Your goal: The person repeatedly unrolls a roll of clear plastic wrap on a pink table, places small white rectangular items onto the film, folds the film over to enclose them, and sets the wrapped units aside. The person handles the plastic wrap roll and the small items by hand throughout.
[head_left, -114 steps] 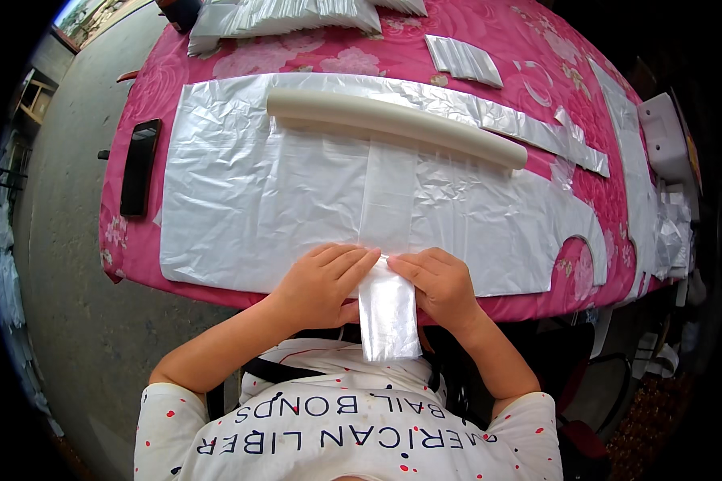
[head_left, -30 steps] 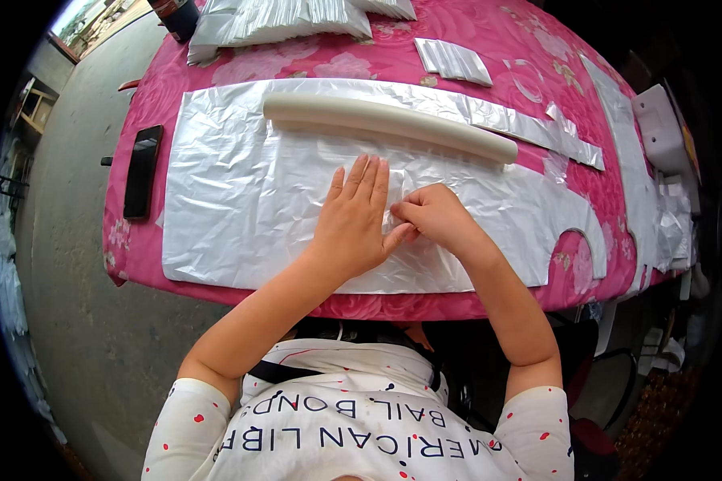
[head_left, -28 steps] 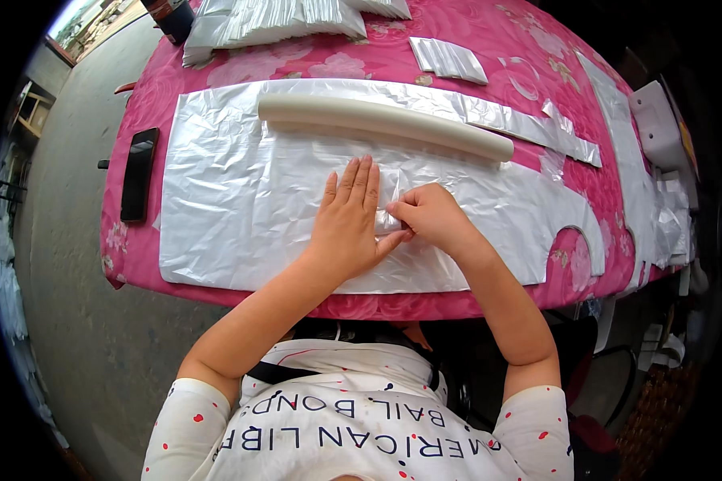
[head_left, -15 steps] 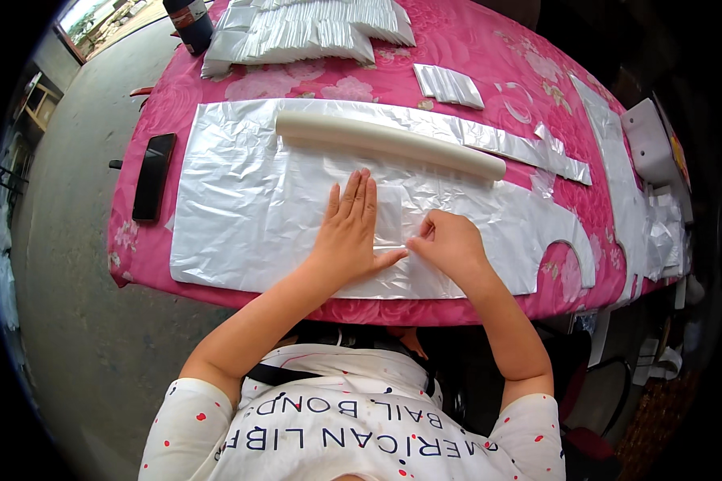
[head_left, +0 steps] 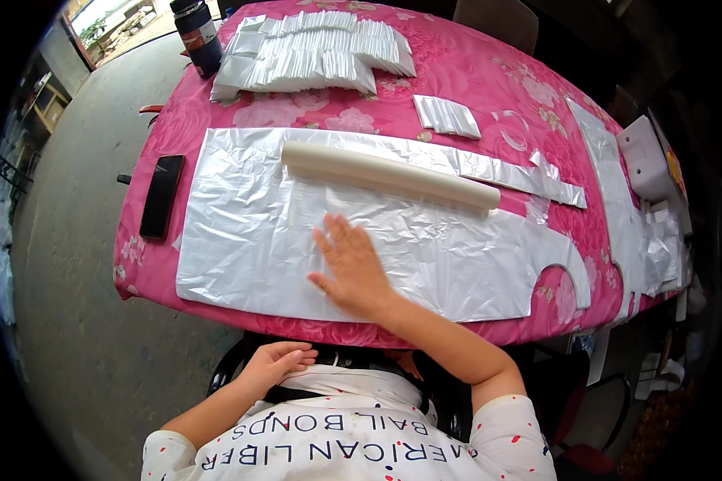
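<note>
My right hand (head_left: 351, 268) is spread flat, fingers apart, on a large white plastic vest-type bag (head_left: 449, 272) laid across the table. The bag's surface is creased, and its curved handle cut-out is at the right end. Back by my lap, just off the table's near edge, my left hand (head_left: 281, 365) is empty with its fingers loosely stretched. A pale cream tube-shaped roll (head_left: 389, 176) lies along the far part of the bag, beyond my right hand.
A pink flowered cloth (head_left: 441, 48) covers the table. Folded white plastic bundles (head_left: 313, 56) are piled at the far left, near a dark bottle (head_left: 198, 40). A small folded stack (head_left: 447, 117) lies beyond the roll. A phone (head_left: 161, 197) is at left, a white box (head_left: 646, 160) at right.
My left hand has left the bag and drawn back to my lap. My right hand has opened from a pinch and moved left, flat onto the bag. A small square outline there no longer shows.
</note>
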